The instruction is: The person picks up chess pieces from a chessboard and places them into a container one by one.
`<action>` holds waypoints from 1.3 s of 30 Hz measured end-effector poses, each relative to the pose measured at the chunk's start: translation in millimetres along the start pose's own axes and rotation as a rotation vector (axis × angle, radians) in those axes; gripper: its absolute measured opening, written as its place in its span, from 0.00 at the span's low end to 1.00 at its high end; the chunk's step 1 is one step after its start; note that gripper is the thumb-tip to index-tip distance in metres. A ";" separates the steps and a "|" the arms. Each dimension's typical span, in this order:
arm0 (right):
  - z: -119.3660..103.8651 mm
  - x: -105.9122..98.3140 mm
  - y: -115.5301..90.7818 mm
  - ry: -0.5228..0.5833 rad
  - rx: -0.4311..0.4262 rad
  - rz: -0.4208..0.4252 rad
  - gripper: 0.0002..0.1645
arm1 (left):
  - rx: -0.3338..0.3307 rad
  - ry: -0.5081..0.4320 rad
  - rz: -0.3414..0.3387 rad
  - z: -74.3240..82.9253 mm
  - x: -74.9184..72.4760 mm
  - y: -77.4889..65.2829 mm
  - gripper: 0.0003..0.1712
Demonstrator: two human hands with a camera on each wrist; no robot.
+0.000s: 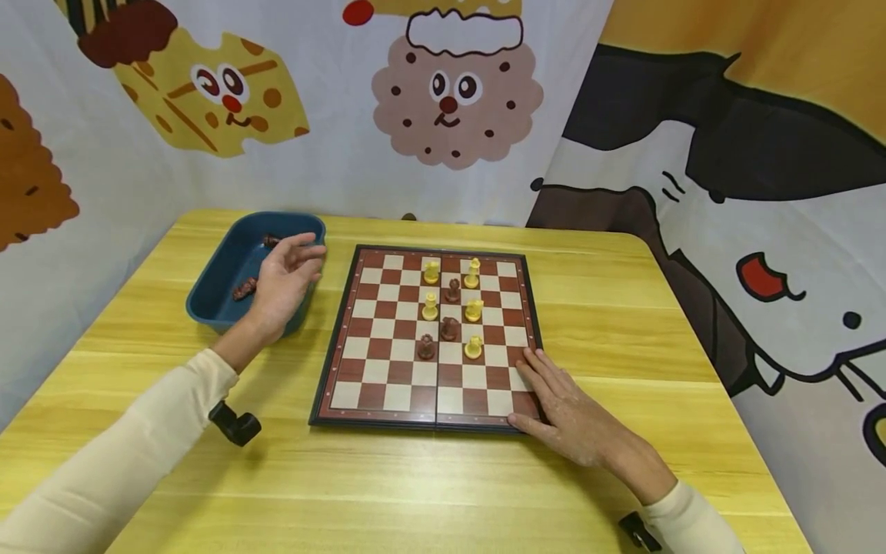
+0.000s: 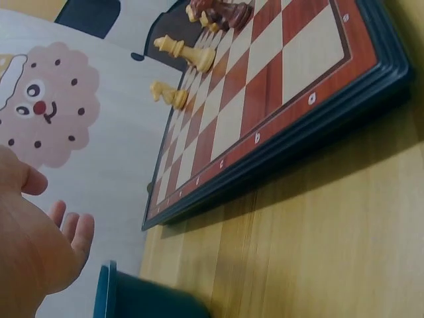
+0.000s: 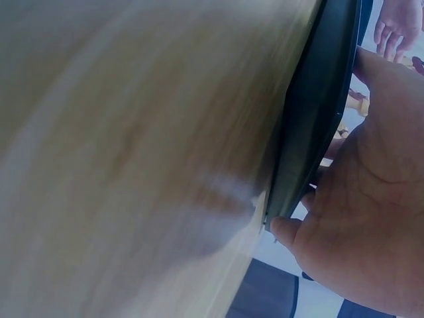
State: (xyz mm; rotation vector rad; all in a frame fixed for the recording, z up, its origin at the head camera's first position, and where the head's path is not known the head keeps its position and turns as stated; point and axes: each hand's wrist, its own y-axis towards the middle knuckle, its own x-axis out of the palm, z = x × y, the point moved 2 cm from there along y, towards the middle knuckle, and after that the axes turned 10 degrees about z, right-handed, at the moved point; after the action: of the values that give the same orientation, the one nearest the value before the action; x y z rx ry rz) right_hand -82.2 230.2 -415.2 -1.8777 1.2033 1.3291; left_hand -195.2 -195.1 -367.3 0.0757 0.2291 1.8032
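My left hand (image 1: pixel 282 281) hovers over the right side of a blue plastic bin (image 1: pixel 201 296), fingers loosely bent and nothing visible between them. Inside the bin lie dark brown chess pieces (image 1: pixel 245 288), partly hidden by the hand. Toward the board's front right corner, my right hand (image 1: pixel 571 412) rests on the edge of the chessboard (image 1: pixel 377 396) with its fingers extended. Several cream-yellow pieces, among them a knight (image 2: pixel 169 95), stand upright on the board. Among them are three brown pieces, one a knight (image 1: pixel 450 329).
The wooden table (image 1: pixel 609 308) runs around the board and bin. Behind it hangs a white cloth (image 1: pixel 332 92) printed with cartoon figures. Black wrist mounts (image 1: pixel 235 423) hang below both sleeves.
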 end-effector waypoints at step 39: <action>-0.1 -1.2 -1.2 0.015 0.022 -0.025 0.53 | -0.156 -0.087 -0.425 -8.5 62.3 -42.7 0.19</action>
State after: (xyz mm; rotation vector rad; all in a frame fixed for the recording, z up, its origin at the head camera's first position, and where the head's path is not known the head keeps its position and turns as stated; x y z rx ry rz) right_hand -81.2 231.1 -414.1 -1.8841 1.1941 1.2854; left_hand -171.1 -126.1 -388.4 -0.0059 0.0366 1.3856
